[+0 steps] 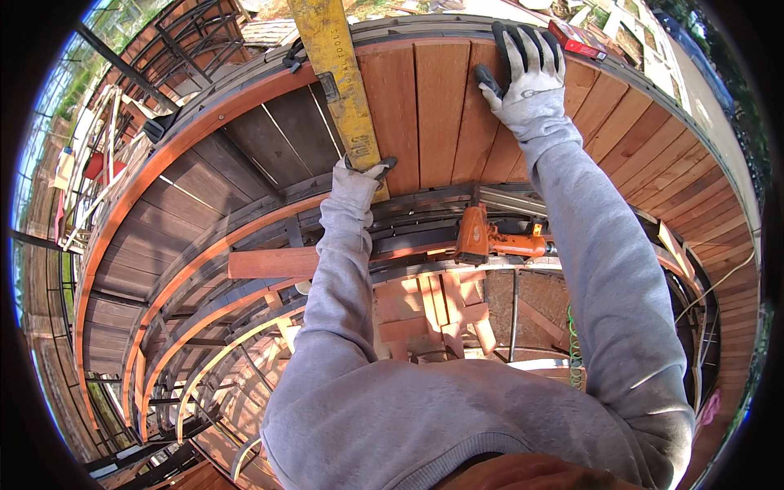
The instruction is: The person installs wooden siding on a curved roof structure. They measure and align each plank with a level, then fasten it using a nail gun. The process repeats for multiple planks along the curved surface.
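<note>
My gloved left hand (pixel 361 175) grips the near end of a long yellow level (pixel 335 77), which lies across the curved wooden decking (pixel 389 106) and runs out of view at the top. My gloved right hand (pixel 527 82) rests flat with fingers apart on the boards to the right of the level, its fingertips near the far edge. Dark weathered boards (pixel 275 147) are left of the level; reddish ones continue to the right. An orange nail gun (pixel 502 241) lies below my hands on the curved framework.
A red box (pixel 576 41) sits by the far edge, right of my right hand. A loose board (pixel 269 263) lies across the curved frames (pixel 188 327) at lower left. A coiled green hose (pixel 574 343) hangs beside my right arm. Wood pieces (pixel 441 306) are on the level below.
</note>
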Action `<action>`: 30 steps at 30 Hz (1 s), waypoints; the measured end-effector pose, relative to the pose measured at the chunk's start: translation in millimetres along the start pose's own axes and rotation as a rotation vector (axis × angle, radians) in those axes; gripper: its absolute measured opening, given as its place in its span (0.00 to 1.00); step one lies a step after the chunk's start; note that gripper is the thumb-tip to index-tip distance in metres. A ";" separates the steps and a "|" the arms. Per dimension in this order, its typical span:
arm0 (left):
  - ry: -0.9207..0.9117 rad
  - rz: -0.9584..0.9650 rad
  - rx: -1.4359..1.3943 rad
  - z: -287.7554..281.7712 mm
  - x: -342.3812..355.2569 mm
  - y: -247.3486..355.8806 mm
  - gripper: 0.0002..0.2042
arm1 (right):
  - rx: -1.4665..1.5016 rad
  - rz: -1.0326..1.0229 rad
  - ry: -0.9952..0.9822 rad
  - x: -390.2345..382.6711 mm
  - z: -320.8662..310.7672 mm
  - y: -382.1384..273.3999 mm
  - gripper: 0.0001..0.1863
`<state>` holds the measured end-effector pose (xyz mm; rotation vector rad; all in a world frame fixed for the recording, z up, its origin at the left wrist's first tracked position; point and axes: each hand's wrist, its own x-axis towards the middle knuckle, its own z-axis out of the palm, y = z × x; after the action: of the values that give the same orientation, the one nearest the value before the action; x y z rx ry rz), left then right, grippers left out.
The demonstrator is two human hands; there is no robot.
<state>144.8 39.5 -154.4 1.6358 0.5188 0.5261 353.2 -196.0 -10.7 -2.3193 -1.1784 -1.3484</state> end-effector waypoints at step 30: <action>-0.028 -0.024 -0.051 0.7 -1.4 2.8 0.19 | 0.038 -0.002 0.009 4.2 -10.3 -7.6 0.49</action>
<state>144.2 37.8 -151.8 1.5844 0.4999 0.4940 342.3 -194.3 -3.1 -2.2848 -1.1937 -1.3239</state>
